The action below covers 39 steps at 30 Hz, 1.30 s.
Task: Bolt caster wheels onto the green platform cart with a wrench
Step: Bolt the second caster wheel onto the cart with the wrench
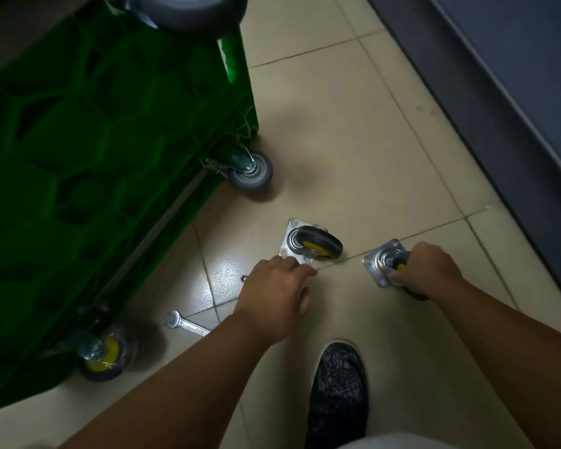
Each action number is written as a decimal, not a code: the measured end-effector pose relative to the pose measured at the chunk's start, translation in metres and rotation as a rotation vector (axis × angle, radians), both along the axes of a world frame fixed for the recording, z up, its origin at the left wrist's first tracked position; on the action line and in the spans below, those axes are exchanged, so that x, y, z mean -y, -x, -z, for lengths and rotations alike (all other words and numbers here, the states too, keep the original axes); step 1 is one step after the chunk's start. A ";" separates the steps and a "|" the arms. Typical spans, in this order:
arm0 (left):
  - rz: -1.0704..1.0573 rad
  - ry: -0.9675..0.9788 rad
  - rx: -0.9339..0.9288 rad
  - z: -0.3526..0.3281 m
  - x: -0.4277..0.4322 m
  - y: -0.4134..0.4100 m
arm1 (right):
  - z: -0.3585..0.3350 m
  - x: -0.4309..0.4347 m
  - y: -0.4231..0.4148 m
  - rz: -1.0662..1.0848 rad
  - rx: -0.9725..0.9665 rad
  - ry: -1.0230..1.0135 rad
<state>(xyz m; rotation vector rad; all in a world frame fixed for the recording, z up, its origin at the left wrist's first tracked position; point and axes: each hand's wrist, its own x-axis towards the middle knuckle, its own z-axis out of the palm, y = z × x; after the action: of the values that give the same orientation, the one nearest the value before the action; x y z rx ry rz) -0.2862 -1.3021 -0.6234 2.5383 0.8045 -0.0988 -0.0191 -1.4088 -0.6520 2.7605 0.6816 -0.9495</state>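
My right hand (428,270) grips one black, yellow-hubbed caster wheel (374,265) by its tyre, my left hand (272,299) bends its fingers onto the second caster's steel plate (290,244), grip unclear, on the beige tiled floor (353,140) beside the green plastic platform cart (110,124), silver open-end wrench (187,324) nearby.

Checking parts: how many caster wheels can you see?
5. Three on the green cart: top wheel, grey corner wheel, yellow-hubbed wheel bottom left. One loose caster by the left hand; a second caster gripped by the right hand. More may be hidden.
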 end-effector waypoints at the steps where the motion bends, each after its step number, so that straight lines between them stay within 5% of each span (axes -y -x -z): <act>1: -0.002 -0.008 -0.002 0.002 -0.001 0.001 | -0.001 -0.002 0.000 -0.007 -0.012 0.022; 5: -0.027 -0.006 -0.026 0.004 -0.003 0.014 | -0.016 -0.021 0.003 -0.220 0.021 0.159; 9: -0.039 -0.032 -0.052 -0.001 -0.010 0.036 | -0.022 -0.070 0.040 -0.467 -0.145 -0.228; 11: -0.056 -0.063 -0.061 -0.007 -0.015 0.051 | -0.012 -0.086 0.062 -0.543 -0.224 -0.244; 21: -0.169 -0.179 0.015 -0.051 -0.032 0.121 | -0.001 -0.100 0.099 -0.408 -0.134 -0.446; 39: -0.255 -0.555 0.190 -0.266 -0.024 0.294 | -0.346 -0.078 0.247 -0.621 -0.143 -0.786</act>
<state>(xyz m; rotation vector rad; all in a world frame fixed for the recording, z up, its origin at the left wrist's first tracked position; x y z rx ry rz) -0.5803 -1.2778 -0.3572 2.8518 1.1983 0.5076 -0.2663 -1.3305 -0.3064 2.6912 2.1616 -0.8435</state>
